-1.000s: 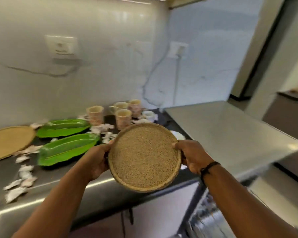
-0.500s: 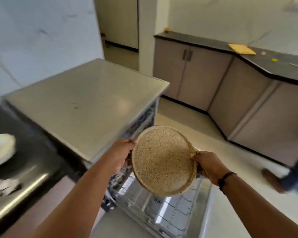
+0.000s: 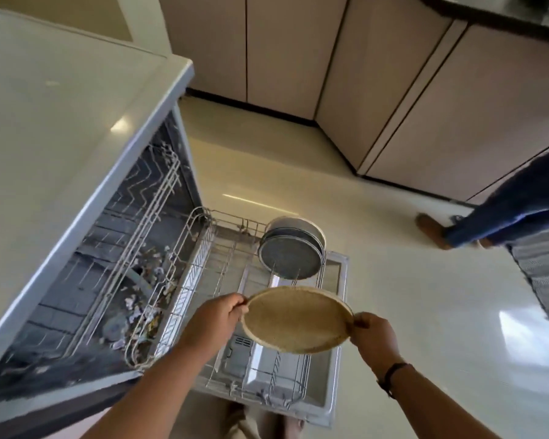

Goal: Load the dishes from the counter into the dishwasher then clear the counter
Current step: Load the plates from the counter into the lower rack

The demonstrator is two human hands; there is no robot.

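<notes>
I hold the round tan plate (image 3: 297,318) flat over the pulled-out lower rack (image 3: 222,280), just in front of the grey plates (image 3: 290,256) standing there. My left hand (image 3: 214,321) and right hand (image 3: 373,339) each pinch its rim, one on each side. It looks light and stiff (maybe rough, so not slippery). The rim is the best place to hold it.

The round woven plate (image 3: 297,319), a second ago over the counter, has been carried by the left hand (image 3: 214,321) and right hand (image 3: 374,339) down over the dishwasher's pulled-out lower rack (image 3: 225,267), now tilted flatter.
</notes>
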